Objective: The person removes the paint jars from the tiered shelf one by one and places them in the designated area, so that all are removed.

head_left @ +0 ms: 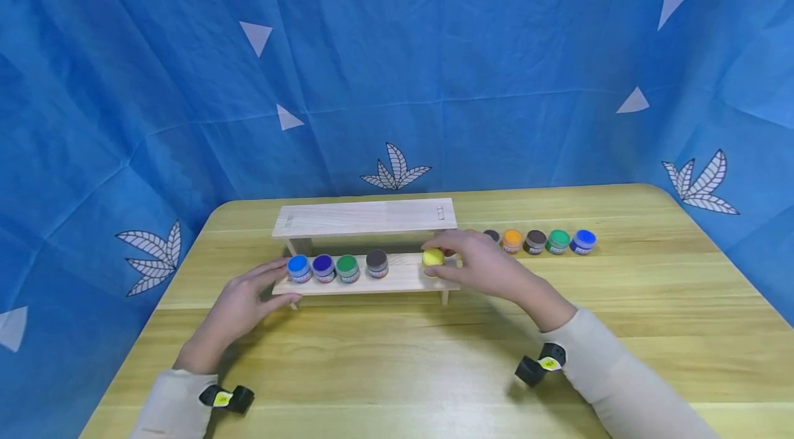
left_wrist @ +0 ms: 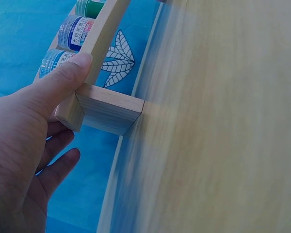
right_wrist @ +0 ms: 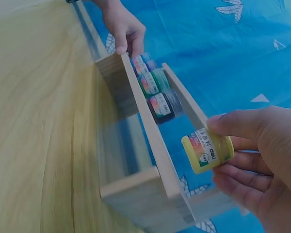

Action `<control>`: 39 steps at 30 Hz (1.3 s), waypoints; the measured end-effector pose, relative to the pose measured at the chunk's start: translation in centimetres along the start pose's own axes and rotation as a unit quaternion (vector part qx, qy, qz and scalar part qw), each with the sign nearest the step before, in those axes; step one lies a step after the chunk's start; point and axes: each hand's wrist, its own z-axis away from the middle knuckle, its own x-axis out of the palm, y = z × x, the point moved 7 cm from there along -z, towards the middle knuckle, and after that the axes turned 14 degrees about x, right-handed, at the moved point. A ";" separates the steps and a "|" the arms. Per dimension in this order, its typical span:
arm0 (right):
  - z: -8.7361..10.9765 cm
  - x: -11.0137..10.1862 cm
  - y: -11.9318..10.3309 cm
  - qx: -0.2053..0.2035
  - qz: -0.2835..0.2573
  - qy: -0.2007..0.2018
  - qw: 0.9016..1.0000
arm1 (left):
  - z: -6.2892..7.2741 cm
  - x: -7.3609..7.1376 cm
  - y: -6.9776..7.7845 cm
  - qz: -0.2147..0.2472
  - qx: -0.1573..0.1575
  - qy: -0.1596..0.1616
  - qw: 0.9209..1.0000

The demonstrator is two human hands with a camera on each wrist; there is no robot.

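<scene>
A two-tier wooden rack (head_left: 366,217) stands on the table. Its left end is in my left hand (head_left: 238,301), the thumb (left_wrist: 70,73) lying over the lower shelf's front edge. On that lower shelf (head_left: 403,280) sit a light blue paint jar (head_left: 300,269), a violet-blue one (head_left: 323,268), a green one (head_left: 347,269) and a dark one (head_left: 376,264). My right hand (head_left: 480,263) pinches a yellow paint jar (right_wrist: 206,149) between thumb and fingers over the shelf's right part. Whether that jar touches the wood, I cannot tell.
Right of the rack, more paint jars stand in a row on the table: a dark one (head_left: 492,236) partly behind my right hand, orange (head_left: 511,240), dark brown (head_left: 535,242), green (head_left: 558,241) and blue (head_left: 583,242). A blue patterned cloth (head_left: 434,67) hangs behind the table.
</scene>
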 end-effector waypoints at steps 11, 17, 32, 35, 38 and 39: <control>1.5 -1.4 2.0 0.013 0.004 0.007 1.000 | 0.0 -0.1 0.2 -0.002 0.000 -0.002 1.000; 1.9 -1.9 2.9 0.014 -0.010 0.015 1.000 | 0.0 -0.1 0.1 -0.007 0.001 0.000 1.000; 2.3 -2.2 6.0 0.053 -0.062 0.007 0.997 | 0.0 0.0 0.2 -0.005 0.000 -0.001 1.000; 2.3 -2.0 6.6 0.060 -0.063 0.003 0.996 | 0.0 -0.1 0.2 -0.005 0.001 0.001 1.000; 2.2 -1.9 7.1 0.065 -0.062 0.000 0.996 | -0.1 -0.1 0.3 -0.006 0.002 0.001 1.000; 2.2 -1.8 7.2 0.067 -0.062 -0.002 0.996 | -0.1 -0.1 0.3 -0.006 0.002 0.001 1.000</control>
